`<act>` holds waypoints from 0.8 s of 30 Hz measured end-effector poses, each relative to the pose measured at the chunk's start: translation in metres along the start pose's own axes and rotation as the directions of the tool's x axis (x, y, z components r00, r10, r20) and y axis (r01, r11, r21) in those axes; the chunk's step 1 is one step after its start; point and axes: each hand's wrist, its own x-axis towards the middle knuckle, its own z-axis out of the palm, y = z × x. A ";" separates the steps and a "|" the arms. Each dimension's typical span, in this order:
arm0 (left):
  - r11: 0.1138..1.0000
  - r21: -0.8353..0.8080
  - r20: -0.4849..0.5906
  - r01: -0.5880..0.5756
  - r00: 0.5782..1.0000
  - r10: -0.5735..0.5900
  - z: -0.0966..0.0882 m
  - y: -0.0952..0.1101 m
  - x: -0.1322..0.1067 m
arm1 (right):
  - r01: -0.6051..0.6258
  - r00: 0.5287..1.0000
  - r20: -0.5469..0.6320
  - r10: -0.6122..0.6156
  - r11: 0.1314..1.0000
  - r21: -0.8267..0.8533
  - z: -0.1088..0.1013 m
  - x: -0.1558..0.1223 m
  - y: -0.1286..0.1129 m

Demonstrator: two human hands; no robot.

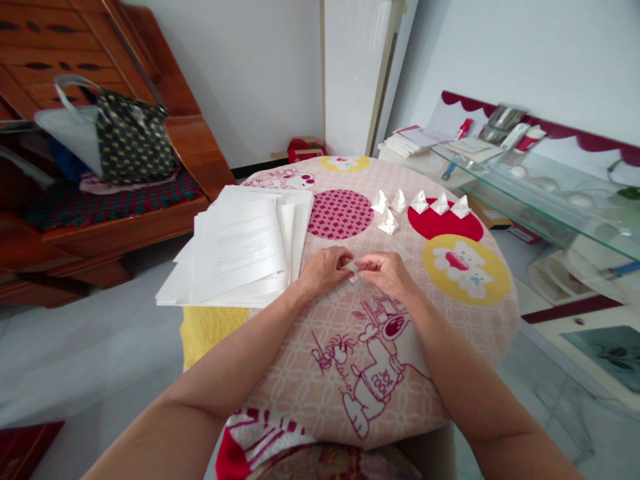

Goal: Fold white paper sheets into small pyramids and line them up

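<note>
My left hand (325, 268) and my right hand (387, 272) meet over the middle of a round table with a pink cartoon cloth (350, 347). Both pinch a small folded piece of white paper (353, 269) between their fingertips; most of it is hidden by the fingers. A thick stack of white paper sheets (240, 247) lies just left of my left hand. Several small folded white paper shapes (420, 203) stand in a row at the far side of the table, beyond my hands.
A wooden bench (125, 207) with a patterned bag (131, 137) stands at the left. A glass shelf unit (550, 193) with bottles and papers runs along the right. A white door (353, 73) is behind the table. Grey floor lies at the left.
</note>
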 end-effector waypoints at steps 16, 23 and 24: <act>0.995 0.026 0.007 -0.096 0.995 0.096 0.003 -0.002 -0.001 | 0.106 0.994 -0.008 -0.110 0.973 -0.207 0.012 0.005 -0.009; 0.985 0.143 -0.002 -0.099 0.995 0.101 0.006 0.005 -0.002 | 0.067 0.996 -0.047 -0.077 0.981 -0.185 0.006 0.002 -0.006; 0.981 0.162 -0.003 -0.105 0.994 0.107 0.006 0.007 -0.002 | 0.051 0.997 -0.049 -0.060 0.984 -0.173 0.005 0.001 -0.006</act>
